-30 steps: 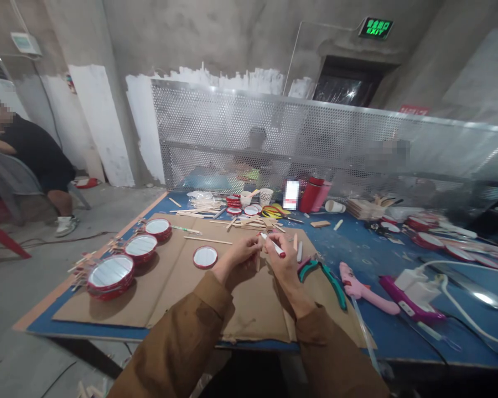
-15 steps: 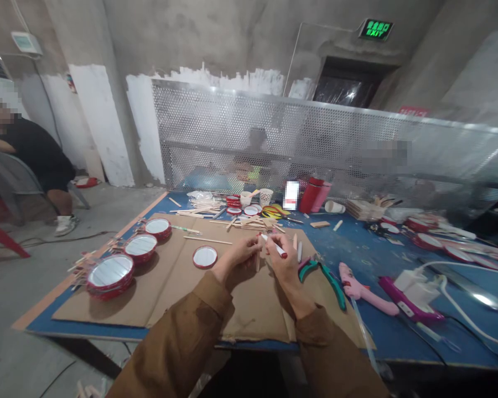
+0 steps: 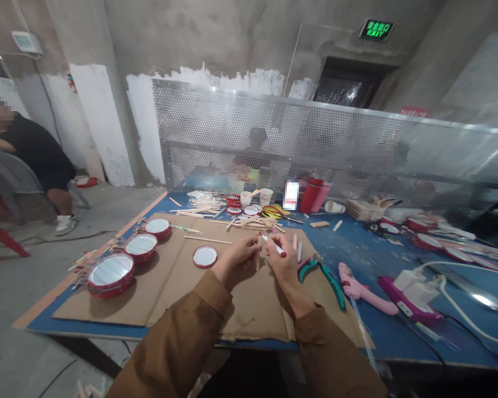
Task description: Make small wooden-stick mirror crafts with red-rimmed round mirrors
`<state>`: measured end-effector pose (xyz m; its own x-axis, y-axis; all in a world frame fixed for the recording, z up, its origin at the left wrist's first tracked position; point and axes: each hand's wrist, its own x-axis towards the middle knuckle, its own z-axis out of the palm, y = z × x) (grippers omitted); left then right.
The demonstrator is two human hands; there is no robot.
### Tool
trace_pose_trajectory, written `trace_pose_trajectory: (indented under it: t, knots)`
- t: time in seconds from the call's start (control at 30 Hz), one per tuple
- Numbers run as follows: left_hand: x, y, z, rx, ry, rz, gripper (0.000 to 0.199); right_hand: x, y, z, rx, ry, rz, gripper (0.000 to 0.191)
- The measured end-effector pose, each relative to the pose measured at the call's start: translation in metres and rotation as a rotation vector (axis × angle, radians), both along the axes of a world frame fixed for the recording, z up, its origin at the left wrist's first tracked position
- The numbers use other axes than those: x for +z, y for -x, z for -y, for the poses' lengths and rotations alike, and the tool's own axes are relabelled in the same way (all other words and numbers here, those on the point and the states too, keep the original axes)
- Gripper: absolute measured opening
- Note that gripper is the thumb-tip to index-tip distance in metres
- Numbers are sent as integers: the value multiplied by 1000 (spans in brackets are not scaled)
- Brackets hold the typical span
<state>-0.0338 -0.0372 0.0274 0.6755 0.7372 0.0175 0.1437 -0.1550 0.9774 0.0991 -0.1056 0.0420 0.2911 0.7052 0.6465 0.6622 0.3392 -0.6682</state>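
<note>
My right hand (image 3: pixel 283 260) grips a white marker with a red end (image 3: pixel 276 247), its tip pointing up and left. Close beside it, my left hand (image 3: pixel 241 255) pinches a small wooden stick (image 3: pixel 257 261) that hangs below the fingers. Both hands are above a brown cardboard sheet (image 3: pixel 178 282). Left of them lies a round red-rimmed white lid (image 3: pixel 205 256), with a thin stick (image 3: pixel 208 240) behind it. Just right of my right hand are teal-handled pliers (image 3: pixel 330 281).
Stacked red-rimmed discs (image 3: pixel 110 273) stand at the left. Wooden sticks (image 3: pixel 253 222), paper cups (image 3: pixel 265 197) and a red bottle (image 3: pixel 311 194) are behind. A pink glue gun (image 3: pixel 367 293) and purple power strip (image 3: pixel 406 303) lie right. A person (image 3: pixel 33 149) sits far left.
</note>
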Motion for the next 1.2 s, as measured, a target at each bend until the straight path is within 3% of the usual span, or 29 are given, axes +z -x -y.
trace_pose_trajectory:
  t: [0.1, 0.33, 0.53, 1.0, 1.2]
  knots:
    - [3, 1, 2, 3, 9, -21, 30, 2, 0, 1, -33, -15, -45, 16]
    - [0, -1, 1, 0, -12, 2, 32, 1, 1, 2, 43, 21, -11, 18]
    - [0, 0, 0, -6, -21, -11, 26, 2, 0, 1, -52, -2, -53, 17]
    - [6, 2, 4, 0, 2, -14, 25, 5, 2, 4, -7, 32, -106, 18]
    - [3, 0, 2, -11, 4, -1, 34, 6, 4, 4, 56, 28, -55, 18]
